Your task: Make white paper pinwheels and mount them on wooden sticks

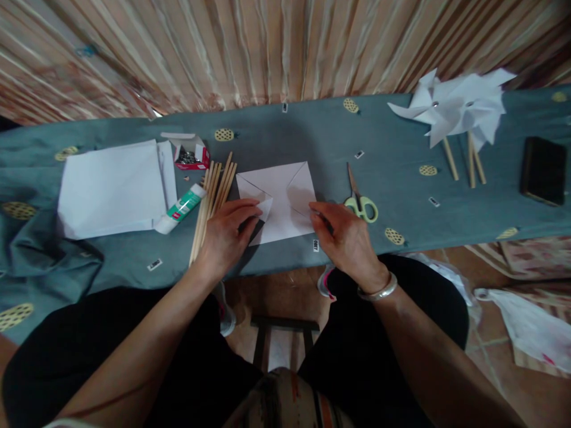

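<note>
- Both hands work on one white paper square point(279, 199) lying flat on the grey-green tablecloth point(312, 128), near the table's front edge, in the only view, from the head camera.
- Left hand point(229, 235) pinches the near-left flap of the square between fingers and thumb; the flap is lifted and bent inward. Pulling too hard could tear the paper where it looks cut toward the middle.
- Right hand point(343, 235) presses its fingertips on the right edge of the square, fingers curled, holding nothing else that I can see. If that pressure slips, the sheet may slide and the fold would land off centre.
- Wooden sticks point(213, 199) lie in a loose bundle touching the left wrist; a nudge could roll them off the front edge.
- Glue tube point(181, 209) lies just beside the sticks, against the stack of white sheets point(111, 187); whether it is capped I cannot tell, so a smear is possible.
- Small red box point(191, 156) stands open behind the sticks; a bump could spill its metal contents.
- Scissors point(360, 199) lie just beside the right hand, blades pointing away; a sideways sweep could catch them.
- Finished paper pinwheels point(455, 110) and a dark phone-like slab point(543, 170) lie well apart, at little risk.
</note>
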`<action>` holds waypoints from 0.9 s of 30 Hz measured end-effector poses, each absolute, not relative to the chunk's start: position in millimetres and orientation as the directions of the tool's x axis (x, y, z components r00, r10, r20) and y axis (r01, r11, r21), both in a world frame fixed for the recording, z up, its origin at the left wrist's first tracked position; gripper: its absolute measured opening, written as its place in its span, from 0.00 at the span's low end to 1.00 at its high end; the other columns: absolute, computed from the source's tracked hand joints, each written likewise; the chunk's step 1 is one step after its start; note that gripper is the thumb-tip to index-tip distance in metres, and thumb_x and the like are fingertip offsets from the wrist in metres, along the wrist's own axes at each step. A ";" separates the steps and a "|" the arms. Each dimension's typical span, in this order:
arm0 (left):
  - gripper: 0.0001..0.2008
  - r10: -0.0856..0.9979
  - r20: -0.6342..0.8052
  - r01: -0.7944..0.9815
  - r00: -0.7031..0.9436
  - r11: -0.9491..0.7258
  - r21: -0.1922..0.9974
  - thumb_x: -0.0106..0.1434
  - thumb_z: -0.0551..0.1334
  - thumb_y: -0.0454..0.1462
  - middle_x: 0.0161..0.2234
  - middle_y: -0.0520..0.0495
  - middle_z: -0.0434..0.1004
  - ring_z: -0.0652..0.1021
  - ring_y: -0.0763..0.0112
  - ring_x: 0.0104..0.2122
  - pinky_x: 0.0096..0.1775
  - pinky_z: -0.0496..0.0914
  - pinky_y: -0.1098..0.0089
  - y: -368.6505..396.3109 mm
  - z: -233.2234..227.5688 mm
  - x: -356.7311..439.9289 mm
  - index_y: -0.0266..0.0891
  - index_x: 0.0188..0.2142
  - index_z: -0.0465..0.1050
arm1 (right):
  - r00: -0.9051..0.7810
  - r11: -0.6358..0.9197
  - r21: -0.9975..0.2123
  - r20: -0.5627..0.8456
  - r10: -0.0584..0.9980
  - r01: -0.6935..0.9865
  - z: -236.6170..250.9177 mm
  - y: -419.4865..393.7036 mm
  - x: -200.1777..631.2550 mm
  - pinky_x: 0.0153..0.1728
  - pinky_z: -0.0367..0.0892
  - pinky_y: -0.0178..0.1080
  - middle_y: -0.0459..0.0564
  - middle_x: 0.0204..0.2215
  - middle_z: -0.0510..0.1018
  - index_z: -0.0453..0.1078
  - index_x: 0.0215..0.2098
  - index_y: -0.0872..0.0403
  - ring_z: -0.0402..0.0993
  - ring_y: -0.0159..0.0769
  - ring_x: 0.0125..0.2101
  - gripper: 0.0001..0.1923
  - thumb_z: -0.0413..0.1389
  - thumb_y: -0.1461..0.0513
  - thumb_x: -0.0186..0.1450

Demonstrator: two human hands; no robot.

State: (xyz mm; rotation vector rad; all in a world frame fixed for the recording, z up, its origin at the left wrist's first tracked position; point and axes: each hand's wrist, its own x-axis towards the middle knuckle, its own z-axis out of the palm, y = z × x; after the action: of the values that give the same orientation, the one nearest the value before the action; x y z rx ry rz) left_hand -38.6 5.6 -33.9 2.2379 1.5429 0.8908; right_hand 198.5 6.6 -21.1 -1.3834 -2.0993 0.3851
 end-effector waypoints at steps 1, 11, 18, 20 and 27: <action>0.08 0.916 0.321 0.743 0.239 -0.385 0.547 0.67 0.58 0.36 0.46 0.44 0.80 0.79 0.64 0.47 0.50 0.74 0.60 6.1 -33.6 -37.7 0.38 0.40 0.76 | -0.285 0.416 -0.536 0.313 0.906 0.734 -21.0 6.5 198.5 0.45 0.72 0.47 0.57 0.40 0.82 0.73 0.46 0.59 0.77 0.44 0.40 0.14 0.49 0.64 0.68; 0.12 0.898 0.327 0.756 0.295 -0.429 0.495 0.68 0.56 0.36 0.46 0.43 0.80 0.78 0.63 0.46 0.49 0.73 0.59 9.7 -32.4 -35.4 0.39 0.44 0.77 | -0.286 0.404 -0.543 0.291 0.913 0.736 -19.0 4.5 196.7 0.45 0.71 0.47 0.55 0.40 0.81 0.73 0.47 0.56 0.76 0.43 0.41 0.13 0.49 0.64 0.68; 0.13 0.894 0.310 0.765 0.323 -0.440 0.470 0.69 0.55 0.36 0.48 0.42 0.78 0.77 0.61 0.46 0.49 0.73 0.58 10.1 -33.0 -34.8 0.39 0.45 0.77 | -0.306 0.410 -0.526 0.277 0.911 0.745 -19.3 3.7 197.1 0.44 0.71 0.47 0.55 0.40 0.81 0.72 0.48 0.56 0.75 0.43 0.41 0.13 0.49 0.64 0.68; 0.13 0.891 0.304 0.770 0.336 -0.446 0.457 0.69 0.54 0.36 0.49 0.42 0.78 0.77 0.61 0.46 0.49 0.73 0.58 10.3 -32.8 -34.9 0.39 0.45 0.77 | -0.302 0.407 -0.527 0.277 0.912 0.746 -19.3 3.4 197.1 0.44 0.71 0.46 0.54 0.39 0.81 0.72 0.48 0.56 0.75 0.43 0.40 0.13 0.49 0.65 0.68; 0.13 0.883 0.300 0.776 0.360 -0.462 0.428 0.69 0.54 0.36 0.50 0.42 0.78 0.77 0.62 0.45 0.47 0.73 0.60 10.4 -32.6 -34.9 0.39 0.45 0.77 | -0.310 0.418 -0.527 0.285 0.907 0.740 -19.4 3.1 197.4 0.44 0.71 0.47 0.54 0.39 0.81 0.72 0.47 0.56 0.76 0.43 0.41 0.13 0.49 0.64 0.69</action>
State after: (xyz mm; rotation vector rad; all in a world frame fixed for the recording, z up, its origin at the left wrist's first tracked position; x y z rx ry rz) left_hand -34.9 10.4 -32.6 2.4080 1.4939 0.7358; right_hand 197.4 3.1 -19.4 -1.3904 -2.1343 0.4046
